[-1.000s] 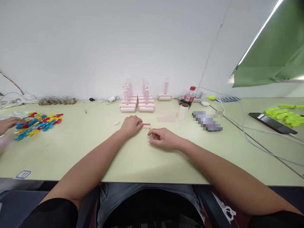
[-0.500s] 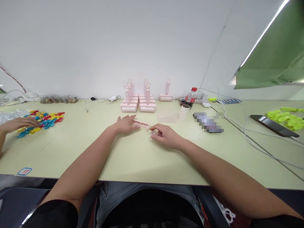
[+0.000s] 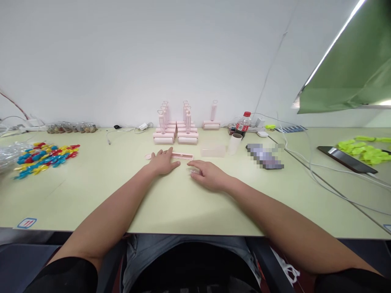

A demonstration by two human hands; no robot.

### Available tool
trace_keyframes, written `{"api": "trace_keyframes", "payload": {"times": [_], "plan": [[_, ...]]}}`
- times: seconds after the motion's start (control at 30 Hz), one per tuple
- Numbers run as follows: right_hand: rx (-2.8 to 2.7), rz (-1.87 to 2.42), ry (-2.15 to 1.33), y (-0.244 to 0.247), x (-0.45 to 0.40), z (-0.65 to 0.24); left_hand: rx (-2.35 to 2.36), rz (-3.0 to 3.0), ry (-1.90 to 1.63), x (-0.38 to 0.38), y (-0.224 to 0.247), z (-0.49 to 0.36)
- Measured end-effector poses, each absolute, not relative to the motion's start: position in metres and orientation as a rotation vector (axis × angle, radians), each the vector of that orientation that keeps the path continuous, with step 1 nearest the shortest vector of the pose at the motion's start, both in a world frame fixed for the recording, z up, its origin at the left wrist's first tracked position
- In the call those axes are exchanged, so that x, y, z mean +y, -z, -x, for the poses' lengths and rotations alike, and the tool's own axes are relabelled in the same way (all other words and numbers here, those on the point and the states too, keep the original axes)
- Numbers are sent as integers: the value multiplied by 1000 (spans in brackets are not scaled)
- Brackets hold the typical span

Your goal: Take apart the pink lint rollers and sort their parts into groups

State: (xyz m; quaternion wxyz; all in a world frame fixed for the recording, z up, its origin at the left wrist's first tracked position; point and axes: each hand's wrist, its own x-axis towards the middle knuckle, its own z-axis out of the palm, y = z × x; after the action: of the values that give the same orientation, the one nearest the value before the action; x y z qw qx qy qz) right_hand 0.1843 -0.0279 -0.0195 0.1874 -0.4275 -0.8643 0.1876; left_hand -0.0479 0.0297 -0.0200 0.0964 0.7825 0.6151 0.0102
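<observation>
Spreading loosely, the fingers of our left hand (image 3: pixel 162 163) lie over a long, narrow, pale pink plastic tray (image 3: pixel 185 156), gripping nothing that we can see; their undersides are hidden. Part of the tray pokes out to the right of those fingers, and a pale pink rounded piece (image 3: pixel 148 156) shows just left of them, whether joined to it we cannot tell. The fingers of our right hand (image 3: pixel 211 176) curl around a small clear plastic piece (image 3: pixel 194 173), near the tray's right end but apart from it. Beyond the right fingers lie a translucent, pale pink rectangular shell (image 3: pixel 213 151) and an upright white hollow tube (image 3: pixel 235 145). Farther out, ahead of both hands, stand the pale pink rollers with upright handles (image 3: pixel 188 136). We judge that the tray could skid across the smooth surface (image 3: pixel 183 207) if our left palm pressed unevenly. The clear piece might slip away should our right curl loosen, and a careless reach forward could topple the tube.
</observation>
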Motion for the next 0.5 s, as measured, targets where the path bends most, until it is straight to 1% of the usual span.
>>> {"api": "trace_keyframes", "payload": {"times": [0.27, 0.5], "plan": [[-2587, 1310, -409, 19, -20, -174, 1851, -2301, -95, 28, 21, 44], [-2576, 1328, -418, 18, -20, -174, 1934, -2260, 61, 34, 16, 57]]}}
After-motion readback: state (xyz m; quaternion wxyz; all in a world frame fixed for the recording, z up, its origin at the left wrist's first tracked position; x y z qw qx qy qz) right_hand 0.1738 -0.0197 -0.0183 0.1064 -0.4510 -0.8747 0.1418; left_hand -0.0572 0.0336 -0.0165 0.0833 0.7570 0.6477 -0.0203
